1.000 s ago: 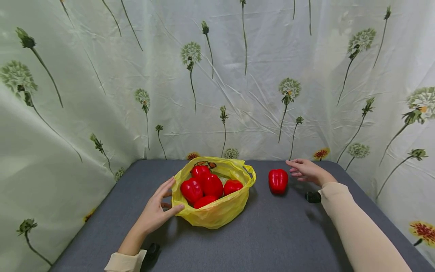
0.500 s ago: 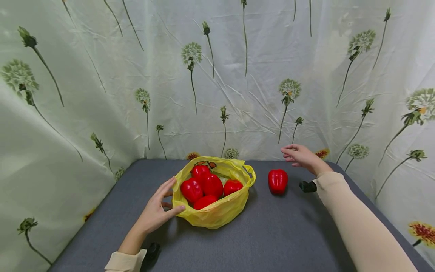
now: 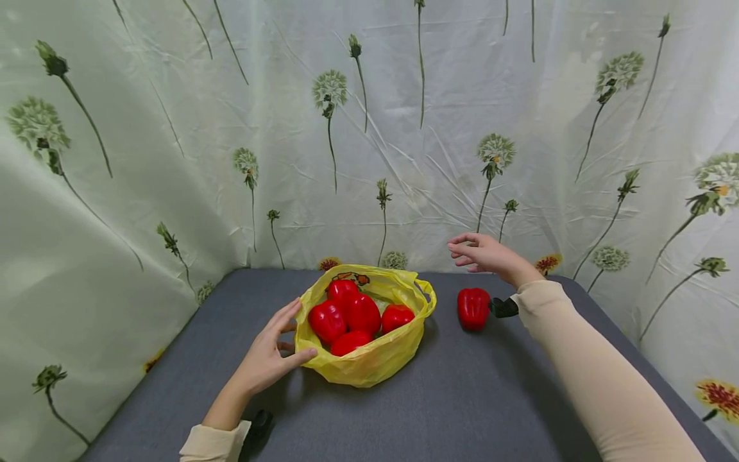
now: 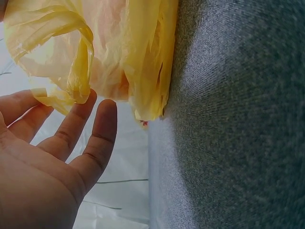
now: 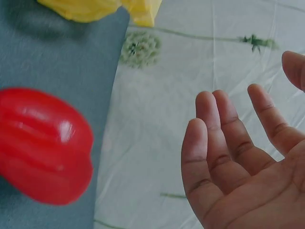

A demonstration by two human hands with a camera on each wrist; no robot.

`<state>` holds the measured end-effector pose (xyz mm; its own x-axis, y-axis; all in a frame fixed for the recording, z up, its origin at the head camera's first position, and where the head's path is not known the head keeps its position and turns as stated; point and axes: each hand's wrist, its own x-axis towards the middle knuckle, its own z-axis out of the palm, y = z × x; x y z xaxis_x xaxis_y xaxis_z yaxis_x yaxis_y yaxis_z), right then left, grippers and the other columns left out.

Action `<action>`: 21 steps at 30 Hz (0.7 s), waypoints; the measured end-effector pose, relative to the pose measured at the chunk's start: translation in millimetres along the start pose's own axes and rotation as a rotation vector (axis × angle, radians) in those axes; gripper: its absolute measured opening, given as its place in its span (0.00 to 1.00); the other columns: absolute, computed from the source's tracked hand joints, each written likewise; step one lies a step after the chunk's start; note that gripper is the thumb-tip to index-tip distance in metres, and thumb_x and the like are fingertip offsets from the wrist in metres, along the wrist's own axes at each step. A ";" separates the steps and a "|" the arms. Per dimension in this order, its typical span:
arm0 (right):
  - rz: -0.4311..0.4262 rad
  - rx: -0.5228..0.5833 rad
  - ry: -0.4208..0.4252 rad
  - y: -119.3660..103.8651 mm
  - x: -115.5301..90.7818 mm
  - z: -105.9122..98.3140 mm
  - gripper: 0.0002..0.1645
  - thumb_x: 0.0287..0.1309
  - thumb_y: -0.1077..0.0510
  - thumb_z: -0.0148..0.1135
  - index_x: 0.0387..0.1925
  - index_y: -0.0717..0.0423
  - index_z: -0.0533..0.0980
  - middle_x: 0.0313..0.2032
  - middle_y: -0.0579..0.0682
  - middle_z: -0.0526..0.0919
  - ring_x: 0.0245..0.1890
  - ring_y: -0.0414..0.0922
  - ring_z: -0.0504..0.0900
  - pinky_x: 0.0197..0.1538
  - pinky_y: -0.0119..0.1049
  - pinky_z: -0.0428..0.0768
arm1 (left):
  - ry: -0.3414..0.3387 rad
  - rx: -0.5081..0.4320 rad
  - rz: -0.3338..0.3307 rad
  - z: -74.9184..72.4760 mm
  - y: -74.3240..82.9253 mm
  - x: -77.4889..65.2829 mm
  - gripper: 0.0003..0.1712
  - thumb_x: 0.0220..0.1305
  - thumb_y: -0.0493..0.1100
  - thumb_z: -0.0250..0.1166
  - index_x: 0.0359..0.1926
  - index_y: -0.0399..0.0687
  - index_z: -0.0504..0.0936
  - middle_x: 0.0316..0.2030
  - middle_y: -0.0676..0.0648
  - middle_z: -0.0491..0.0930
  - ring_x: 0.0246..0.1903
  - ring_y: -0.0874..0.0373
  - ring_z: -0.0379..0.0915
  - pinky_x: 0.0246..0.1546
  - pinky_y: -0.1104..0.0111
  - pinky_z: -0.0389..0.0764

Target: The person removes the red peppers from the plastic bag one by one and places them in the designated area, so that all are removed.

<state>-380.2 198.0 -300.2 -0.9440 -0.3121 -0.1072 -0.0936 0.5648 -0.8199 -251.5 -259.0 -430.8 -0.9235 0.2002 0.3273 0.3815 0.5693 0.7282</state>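
Observation:
A yellow plastic bag [image 3: 369,369] stands with its mouth wide, several red bell peppers [image 3: 364,313] inside it. My left hand [image 3: 267,359] is at the bag's left side, fingers spread and touching its rim. In the left wrist view, those fingertips [image 4: 88,100] meet the thin plastic by a handle loop [image 4: 83,62]. One more red bell pepper [image 3: 473,309] lies on the table to the right of the bag. Above and behind it hovers my right hand [image 3: 491,255], holding nothing. The right wrist view shows its fingers [image 5: 195,143] loosely extended, apart from the pepper [image 5: 45,145].
The grey table [image 3: 439,410] ends at the back against a white curtain [image 3: 369,128] printed with dandelions. A black wrist device [image 3: 504,308] sits under my right wrist, close to the loose pepper. Another wrist device [image 3: 258,430] is under the left one.
My right hand has risen from beside the loose pepper and moved left, to above and behind it. The left hand, bag and peppers have stayed in place.

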 end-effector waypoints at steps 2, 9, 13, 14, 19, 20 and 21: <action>-0.009 -0.010 -0.014 -5.3 2.2 4.6 0.37 0.83 0.41 0.53 0.78 0.59 0.63 0.73 0.67 0.74 0.71 0.62 0.78 0.68 0.50 0.80 | -0.001 0.004 0.003 0.2 -0.2 0.0 0.54 0.63 0.52 0.79 0.83 0.45 0.63 0.83 0.41 0.60 0.65 0.38 0.78 0.48 0.67 0.85; -0.049 -0.002 -0.105 -21.2 9.6 22.2 0.34 0.82 0.42 0.56 0.76 0.56 0.66 0.75 0.65 0.73 0.69 0.60 0.80 0.57 0.37 0.83 | -0.002 0.001 0.019 0.4 -0.7 0.2 0.53 0.63 0.51 0.79 0.83 0.44 0.64 0.83 0.41 0.60 0.64 0.38 0.79 0.48 0.65 0.86; -0.073 -0.004 -0.171 -27.8 14.6 33.0 0.32 0.81 0.44 0.57 0.75 0.55 0.68 0.76 0.63 0.71 0.69 0.60 0.80 0.56 0.38 0.83 | -0.010 0.003 0.017 0.0 0.0 0.4 0.53 0.63 0.52 0.79 0.83 0.45 0.64 0.83 0.41 0.60 0.64 0.38 0.79 0.48 0.66 0.86; -0.078 -0.007 -0.187 -29.6 15.8 35.8 0.31 0.81 0.45 0.58 0.75 0.55 0.68 0.76 0.63 0.71 0.69 0.61 0.80 0.57 0.39 0.83 | -0.011 0.004 0.021 -0.3 0.1 0.3 0.53 0.63 0.52 0.79 0.83 0.44 0.63 0.83 0.40 0.60 0.64 0.37 0.79 0.47 0.66 0.86; -0.090 -0.025 -0.270 -37.0 20.6 50.2 0.30 0.81 0.48 0.58 0.75 0.56 0.68 0.74 0.66 0.73 0.67 0.62 0.80 0.64 0.49 0.82 | -0.003 0.004 0.043 -2.4 1.0 -0.1 0.53 0.63 0.51 0.79 0.82 0.42 0.64 0.82 0.39 0.60 0.63 0.36 0.79 0.47 0.65 0.86; -0.088 -0.032 -0.283 -38.0 21.3 52.9 0.30 0.81 0.48 0.59 0.75 0.55 0.69 0.73 0.65 0.74 0.66 0.61 0.81 0.64 0.50 0.82 | -0.002 0.003 0.044 -2.8 1.2 -0.1 0.53 0.63 0.51 0.79 0.82 0.42 0.64 0.82 0.39 0.60 0.63 0.36 0.79 0.47 0.65 0.86; -0.084 -0.036 -0.298 -38.7 21.9 55.4 0.30 0.80 0.49 0.59 0.75 0.55 0.69 0.72 0.65 0.75 0.66 0.61 0.81 0.64 0.50 0.82 | 0.000 0.002 0.044 -3.0 1.6 -0.3 0.53 0.63 0.51 0.79 0.82 0.43 0.64 0.82 0.39 0.61 0.63 0.36 0.79 0.47 0.65 0.86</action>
<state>-379.7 126.9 -302.0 -0.7988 -0.5660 -0.2039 -0.1839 0.5525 -0.8130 -250.5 -260.5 -427.9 -0.9060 0.2250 0.3585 0.4212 0.5614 0.7123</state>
